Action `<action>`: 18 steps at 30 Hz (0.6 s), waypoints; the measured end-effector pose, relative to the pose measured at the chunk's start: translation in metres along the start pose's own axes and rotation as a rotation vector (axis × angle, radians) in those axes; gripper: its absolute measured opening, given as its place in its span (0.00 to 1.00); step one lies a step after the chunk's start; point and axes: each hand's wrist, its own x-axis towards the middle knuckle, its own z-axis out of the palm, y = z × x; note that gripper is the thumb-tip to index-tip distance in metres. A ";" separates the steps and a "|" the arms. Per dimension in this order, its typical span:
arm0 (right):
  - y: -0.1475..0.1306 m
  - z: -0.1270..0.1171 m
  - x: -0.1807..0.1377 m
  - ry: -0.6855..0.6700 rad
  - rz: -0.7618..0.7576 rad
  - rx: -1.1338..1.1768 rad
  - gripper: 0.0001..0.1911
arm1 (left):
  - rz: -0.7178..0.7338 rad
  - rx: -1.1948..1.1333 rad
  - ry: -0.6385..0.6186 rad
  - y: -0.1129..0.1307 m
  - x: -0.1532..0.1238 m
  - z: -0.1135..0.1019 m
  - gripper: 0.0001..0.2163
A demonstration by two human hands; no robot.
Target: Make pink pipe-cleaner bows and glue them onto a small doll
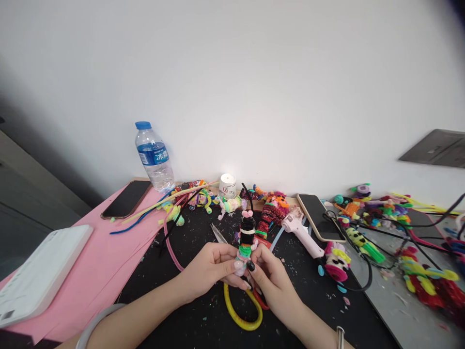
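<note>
Between my hands stands a small pipe-cleaner doll [246,238] with a black top, a white band, a green middle and a pale lower part. My left hand [217,267] pinches the doll's lower part from the left, thumb in front. From the other side my right hand [271,277] grips the same lower part, its dark-nailed thumb against it. Beneath the hands lie scissors with a yellow handle [244,324]; their metal blades [218,234] point up and left, and the middle is hidden by the hands.
A pale pink glue gun [303,235] lies right of the doll beside a phone [319,217]. Several pipe-cleaner figures [366,245] and black cables spread to the right. Toward the back left are a water bottle [155,162], another phone [126,198] and a paper cup [227,186]. A white device [45,271] rests on pink paper.
</note>
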 end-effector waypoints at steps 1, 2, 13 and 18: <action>0.000 0.000 0.000 0.001 0.000 -0.011 0.14 | 0.004 -0.003 -0.001 0.000 0.000 0.000 0.11; 0.001 0.000 0.000 0.001 -0.003 -0.021 0.14 | 0.010 -0.005 -0.002 0.000 0.000 0.000 0.11; -0.001 0.001 -0.001 0.009 -0.046 -0.139 0.12 | 0.094 -0.030 -0.012 0.000 0.002 0.005 0.10; -0.004 -0.001 0.000 -0.025 -0.041 -0.061 0.12 | 0.083 -0.034 -0.024 -0.001 0.001 0.004 0.10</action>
